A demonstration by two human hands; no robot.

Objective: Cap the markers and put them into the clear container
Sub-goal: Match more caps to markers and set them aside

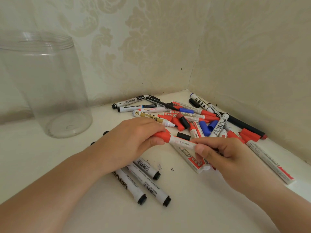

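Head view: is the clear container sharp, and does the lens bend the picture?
Head view: the clear container looks soft, with glare streaks near its rim; the wall corner leans, so wide-angle distortion shows; light is even, shadows faint.

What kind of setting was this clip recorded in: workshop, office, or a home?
Probably a home. A white tabletop sits pushed into a corner where walls covered in cream damask wallpaper meet. On it are only a clear container and a loose pile of markers; no tools or office gear show.

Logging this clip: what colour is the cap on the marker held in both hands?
Red, on the white-barrelled marker; head view, the only one.
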